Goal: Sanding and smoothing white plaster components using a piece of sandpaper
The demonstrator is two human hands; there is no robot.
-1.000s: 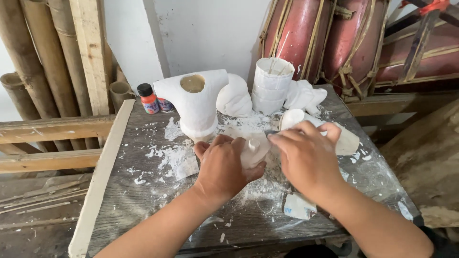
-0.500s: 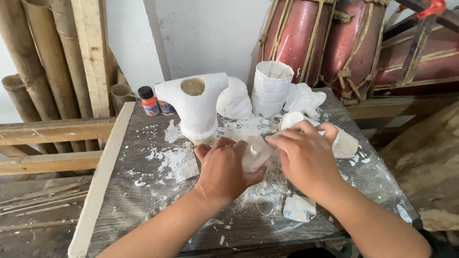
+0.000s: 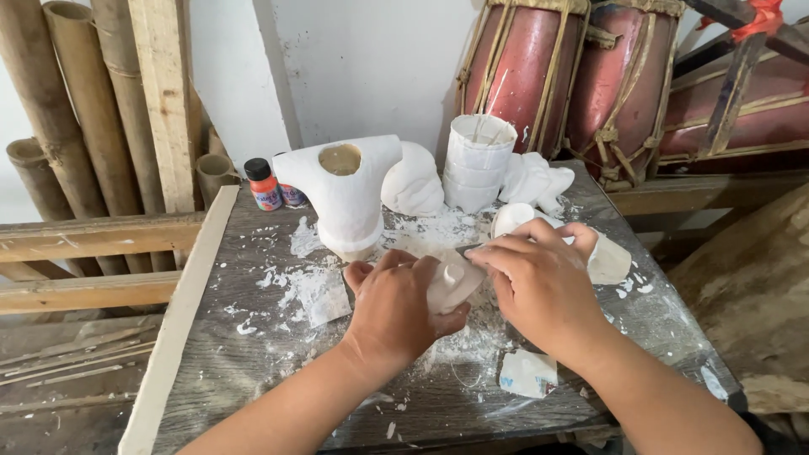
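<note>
A small white plaster piece (image 3: 452,285) sits at the middle of a grey wooden table (image 3: 227,371). My left hand (image 3: 396,307) is wrapped around its near side and holds it. My right hand (image 3: 539,282) rests over its right side, fingers bent onto it, with what looks like a thin dark tool tip by the fingertips. White plaster dust and chips (image 3: 316,291) lie spread around both hands.
A large white plaster cast with a round hole (image 3: 345,198) stands behind the hands. A white ribbed pot (image 3: 478,160), other white lumps (image 3: 413,181), a small orange paint bottle (image 3: 263,185) and red drums (image 3: 581,76) are at the back. Bamboo poles (image 3: 50,109) lean at left. A plaster chunk (image 3: 527,372) lies near the front edge.
Both hands stay on the plaster piece; it has shifted slightly between them and the view has moved a little.
</note>
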